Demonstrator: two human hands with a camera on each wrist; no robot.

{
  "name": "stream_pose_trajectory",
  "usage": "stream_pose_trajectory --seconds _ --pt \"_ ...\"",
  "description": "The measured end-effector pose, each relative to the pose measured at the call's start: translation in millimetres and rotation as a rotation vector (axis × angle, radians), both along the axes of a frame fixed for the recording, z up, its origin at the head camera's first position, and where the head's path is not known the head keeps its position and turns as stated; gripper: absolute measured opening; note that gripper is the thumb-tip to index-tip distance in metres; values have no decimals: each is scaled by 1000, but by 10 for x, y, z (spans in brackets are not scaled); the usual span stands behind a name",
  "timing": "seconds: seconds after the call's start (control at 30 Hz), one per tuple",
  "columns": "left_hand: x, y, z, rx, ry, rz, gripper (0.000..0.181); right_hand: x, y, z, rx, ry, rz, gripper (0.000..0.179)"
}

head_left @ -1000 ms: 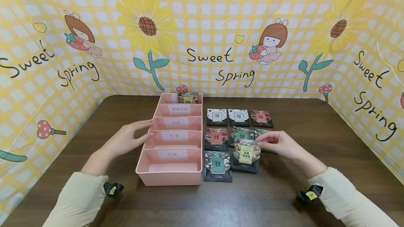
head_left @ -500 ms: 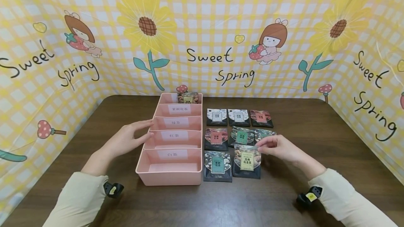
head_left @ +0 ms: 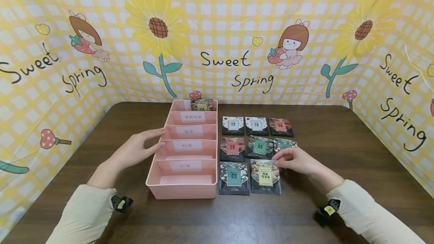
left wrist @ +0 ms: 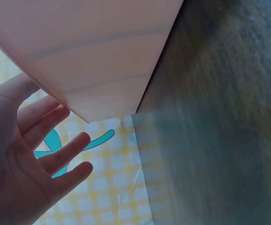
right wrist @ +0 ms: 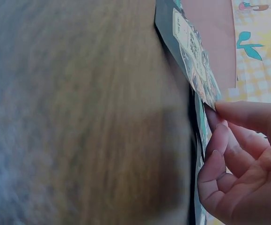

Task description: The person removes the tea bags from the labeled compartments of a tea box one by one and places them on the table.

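My right hand (head_left: 298, 161) pinches the upper right corner of a yellow-labelled tea bag sachet (head_left: 265, 177) between thumb and fingers. In the right wrist view that sachet (right wrist: 191, 51) is tilted, its pinched corner raised. My left hand (head_left: 133, 150) rests against the left rim of a pink divided box (head_left: 181, 192), fingers extended. Seen from the left wrist, some fingertips of the hand (left wrist: 37, 150) meet the rim while others stand free below it. Another yellow-labelled sachet (head_left: 202, 105) stands in the box's rearmost compartment.
Right of the box lie sachets in rows: two white ones (head_left: 233, 125), red ones (head_left: 232, 148), a green one (head_left: 260, 147), a partly covered one (head_left: 284, 144) and a teal-labelled one (head_left: 234, 178). Paper labels (head_left: 185, 166) mark the box dividers. A checked cloth (head_left: 217, 22) walls the table (head_left: 271, 221).
My right hand has drawn the yellow-labelled sachet toward the table's front and lowered it beside the teal-labelled one. It uncovers the green sachet behind. My left hand has stayed in place.
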State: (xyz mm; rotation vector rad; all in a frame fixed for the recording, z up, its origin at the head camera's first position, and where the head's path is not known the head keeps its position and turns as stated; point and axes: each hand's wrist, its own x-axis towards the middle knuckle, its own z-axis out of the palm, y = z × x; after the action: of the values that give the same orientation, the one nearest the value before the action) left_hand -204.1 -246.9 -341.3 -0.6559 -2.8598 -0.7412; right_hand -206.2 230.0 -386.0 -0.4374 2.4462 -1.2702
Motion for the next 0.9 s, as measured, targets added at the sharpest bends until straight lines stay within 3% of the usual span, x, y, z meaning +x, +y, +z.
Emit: stream_pose_trajectory --seconds 0.7,0.9 --pt "-4 -13 4 -5 17 1 45 -23 -106 -29 33 28 -22 25" --pt "12 -2 23 2 -1 -3 45 -8 -100 -21 55 75 -13 22"
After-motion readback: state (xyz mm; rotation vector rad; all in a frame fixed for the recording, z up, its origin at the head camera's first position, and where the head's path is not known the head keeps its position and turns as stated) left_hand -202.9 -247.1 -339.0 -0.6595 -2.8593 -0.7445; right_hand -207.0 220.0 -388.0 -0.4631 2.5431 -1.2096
